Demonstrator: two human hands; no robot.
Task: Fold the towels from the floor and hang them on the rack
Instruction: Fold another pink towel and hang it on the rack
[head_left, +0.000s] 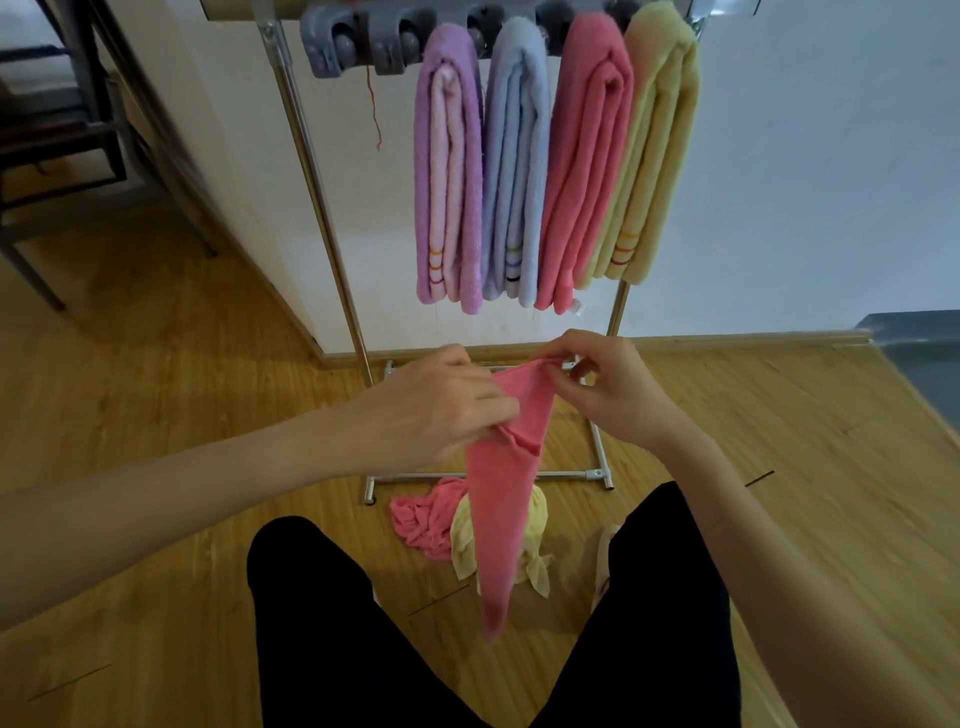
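Head view: left hand and right hand both pinch top edge of pink towel, hanging above floor pile before rack. Risk: loose pinch slips, towel drops, fold comes out uneven.

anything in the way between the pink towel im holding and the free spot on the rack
Nothing visible. Both hands, left and right, pinch the pink towel in open air below the rack. The grey clips left of the purple towel look bare, with open space up to them.
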